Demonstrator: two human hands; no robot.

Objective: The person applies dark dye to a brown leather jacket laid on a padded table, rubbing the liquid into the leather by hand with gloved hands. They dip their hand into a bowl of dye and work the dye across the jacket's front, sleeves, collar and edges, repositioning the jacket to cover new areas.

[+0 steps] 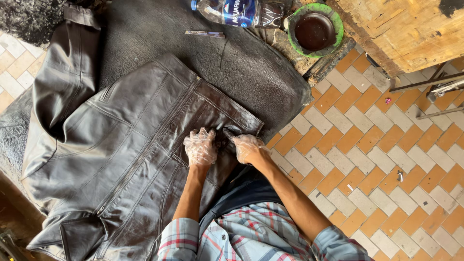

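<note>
Your dark brown leather jacket lies spread flat on a grey mat, collar toward you at the near left, hem at the far right, one sleeve folded up at the far left. Both your hands sit on the jacket's hem panel, right of the zipper line, close together. Your left hand, in a thin clear glove, is curled and pressed knuckles-up onto the leather. Your right hand, gloved too, pinches a small dark piece against the leather; what it is cannot be made out. Both forearms reach straight out from your plaid sleeves. A plastic bottle and a green-rimmed bowl stand at the far edge, beyond the mat.
</note>
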